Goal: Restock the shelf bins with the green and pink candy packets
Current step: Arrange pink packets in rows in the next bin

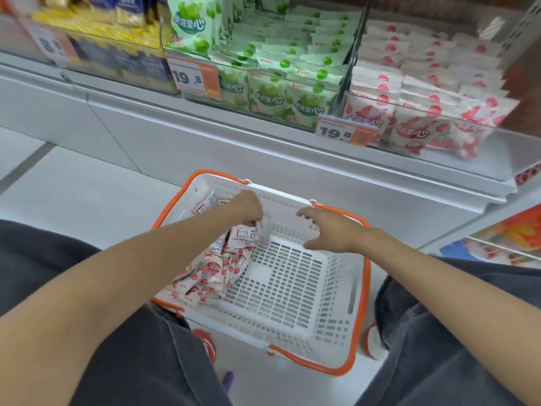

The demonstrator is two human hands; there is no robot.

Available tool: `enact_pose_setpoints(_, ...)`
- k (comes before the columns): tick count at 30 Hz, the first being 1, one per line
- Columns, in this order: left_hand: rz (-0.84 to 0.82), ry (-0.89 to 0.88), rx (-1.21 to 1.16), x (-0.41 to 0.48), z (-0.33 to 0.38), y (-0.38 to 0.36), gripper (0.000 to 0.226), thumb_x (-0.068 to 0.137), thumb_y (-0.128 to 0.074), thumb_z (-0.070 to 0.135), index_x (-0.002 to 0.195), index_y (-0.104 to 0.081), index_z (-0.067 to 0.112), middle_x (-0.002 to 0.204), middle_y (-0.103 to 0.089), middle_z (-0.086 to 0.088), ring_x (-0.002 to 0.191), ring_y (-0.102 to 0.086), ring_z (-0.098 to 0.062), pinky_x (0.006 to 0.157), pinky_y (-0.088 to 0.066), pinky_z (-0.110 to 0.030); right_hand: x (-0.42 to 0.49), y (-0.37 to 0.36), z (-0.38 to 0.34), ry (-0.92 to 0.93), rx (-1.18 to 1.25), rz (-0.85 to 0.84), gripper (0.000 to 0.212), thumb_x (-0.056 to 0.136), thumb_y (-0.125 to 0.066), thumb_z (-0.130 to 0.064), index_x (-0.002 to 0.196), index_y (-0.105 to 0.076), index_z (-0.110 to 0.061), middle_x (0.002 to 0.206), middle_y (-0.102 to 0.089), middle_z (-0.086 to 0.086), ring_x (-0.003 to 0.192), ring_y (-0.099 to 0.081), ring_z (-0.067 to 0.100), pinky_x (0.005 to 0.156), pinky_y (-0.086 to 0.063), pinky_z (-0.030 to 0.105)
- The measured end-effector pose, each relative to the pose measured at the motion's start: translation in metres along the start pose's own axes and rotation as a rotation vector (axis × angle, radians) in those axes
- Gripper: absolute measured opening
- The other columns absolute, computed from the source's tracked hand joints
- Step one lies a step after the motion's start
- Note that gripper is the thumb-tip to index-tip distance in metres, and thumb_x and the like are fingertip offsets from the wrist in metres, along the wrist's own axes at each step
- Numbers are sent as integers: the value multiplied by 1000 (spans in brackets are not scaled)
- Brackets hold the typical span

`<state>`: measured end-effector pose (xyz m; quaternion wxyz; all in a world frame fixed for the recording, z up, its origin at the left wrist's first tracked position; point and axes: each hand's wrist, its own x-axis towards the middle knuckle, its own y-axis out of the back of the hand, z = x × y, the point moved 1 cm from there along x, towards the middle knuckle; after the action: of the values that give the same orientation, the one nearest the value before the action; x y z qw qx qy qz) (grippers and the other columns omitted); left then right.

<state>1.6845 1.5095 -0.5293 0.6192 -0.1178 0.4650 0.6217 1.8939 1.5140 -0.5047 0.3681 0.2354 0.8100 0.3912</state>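
A white basket with orange handles (330, 291) sits on the floor between my knees. Several pink candy packets (210, 273) lie heaped along its left side; its right half is bare. My left hand (248, 208) is down in the basket, fingers closed on a blurred pink packet (265, 230) at the top of the heap. My right hand (330, 230) hovers over the basket's far right part, fingers spread and holding nothing. On the shelf above, a clear bin holds green packets (281, 63), and the bin to its right holds pink packets (424, 92).
Orange price tags reading 19.8 (194, 79) (341, 131) hang on the bin fronts. A bin of yellow and dark blue goods (96, 39) stands at the left. More goods fill a lower shelf (506, 238) at the right. My dark trouser legs flank the basket.
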Motion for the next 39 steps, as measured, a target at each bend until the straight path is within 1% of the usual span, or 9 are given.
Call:
enact_pose_setpoints(2,-193,-17,-394,-14,30,-7,11,92,-53,-5,85,-58,0,72,-64,-12,68,-66,-16,65,-57,-24,-2,7,-4,-12,116,70,73,82,-75,-32,144,-38,-19,140,-48,2,126,-48,21,100,-40,30)
enact_pose_setpoints(5,-343,-22,-729,-32,56,-14,11,100,-52,11,100,-56,1,83,-60,-13,69,-62,-16,70,-60,-27,-4,24,3,-68,301,268,21,91,-64,-24,110,-57,-17,103,-63,4,93,-60,23,78,-47,34)
enact_pose_setpoints(8,-209,-185,-531,-44,74,-18,31,101,-46,41,109,-49,11,85,-56,-8,75,-57,-16,83,-57,-33,-11,49,15,-197,689,377,17,98,-55,-15,81,-58,-16,80,-65,10,71,-57,19,73,-49,39)
enact_pose_setpoints(10,-49,-365,-292,-48,82,-21,40,99,-42,54,114,-47,18,91,-55,-2,85,-57,-16,82,-55,-31,-16,59,21,-237,956,361,15,99,-51,-12,97,-63,-4,98,-67,28,79,-61,23,80,-55,42)
enact_pose_setpoints(14,-4,-604,-222,-54,87,-41,42,100,-45,46,100,-68,10,89,-69,-1,80,-62,-14,71,-47,-27,-30,67,20,-178,1144,319,19,101,-47,-9,111,-61,-3,97,-71,11,80,-68,17,67,-56,24)
enact_pose_setpoints(22,43,-631,-312,-65,122,-63,28,100,-46,29,107,-66,11,102,-73,-9,96,-69,-28,91,-54,-48,-57,83,27,-137,1048,497,13,96,-55,-3,89,-62,-12,88,-70,6,74,-68,14,74,-59,27)
enact_pose_setpoints(27,209,-916,-90,-81,154,-71,27,102,-46,31,108,-57,8,105,-66,-7,99,-62,-23,89,-49,-42,-86,118,38,-133,947,597,41,81,-74,-2,116,-54,-12,99,-66,2,83,-66,11,80,-56,28)
enact_pose_setpoints(32,117,-1103,-83,-101,221,-74,36,103,-44,32,90,-57,1,82,-59,-11,75,-55,-22,70,-46,-41,-133,185,63,-123,741,750,20,76,-78,2,94,-69,-3,77,-69,3,61,-65,2,58,-52,17)
enact_pose_setpoints(39,416,-1210,269,-84,283,-58,19,102,-46,25,106,-62,16,98,-63,6,92,-57,-13,81,-44,-29,-153,257,135,-385,427,1035,11,80,-75,-9,80,-64,-11,79,-66,6,71,-61,17,61,-51,30)
